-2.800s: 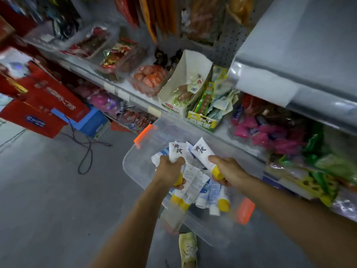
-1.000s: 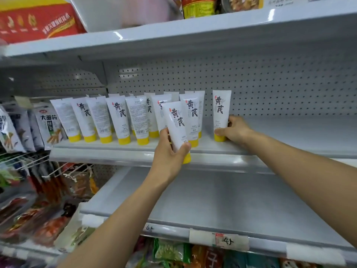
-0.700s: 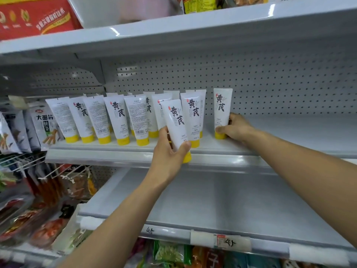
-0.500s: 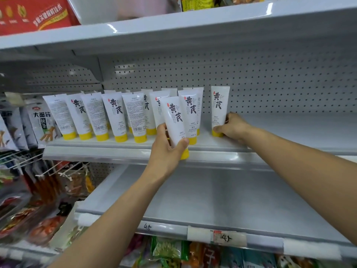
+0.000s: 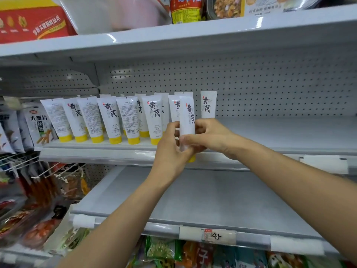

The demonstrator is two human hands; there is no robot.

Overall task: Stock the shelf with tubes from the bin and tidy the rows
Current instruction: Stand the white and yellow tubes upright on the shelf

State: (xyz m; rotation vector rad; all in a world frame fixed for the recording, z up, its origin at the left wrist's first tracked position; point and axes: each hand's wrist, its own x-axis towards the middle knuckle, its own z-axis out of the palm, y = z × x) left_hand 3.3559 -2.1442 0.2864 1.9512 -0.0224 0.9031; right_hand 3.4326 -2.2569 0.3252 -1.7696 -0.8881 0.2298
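1. Head view: half a second ago my right hand (image 5: pixel 210 136) was at the base of the end tube (image 5: pixel 208 105) on the shelf (image 5: pixel 270 132). Now it has let go and joined my left hand (image 5: pixel 172 146). Both hands are wrapped round one held tube (image 5: pixel 187 117), just in front of the shelf lip.
2. The held tube reads 黄芪 in black brush characters, facing me. The row of tubes (image 5: pixel 112 117) behind shows either that name or small print with barcodes. A packet (image 5: pixel 38 122) at the left reads 大面筋. The price tag (image 5: pixel 216 236) on the lower shelf bears a handwritten "4".
3. The held tube stands nearly upright, its long axis vertical, with the yellow cap down and the crimped end up.
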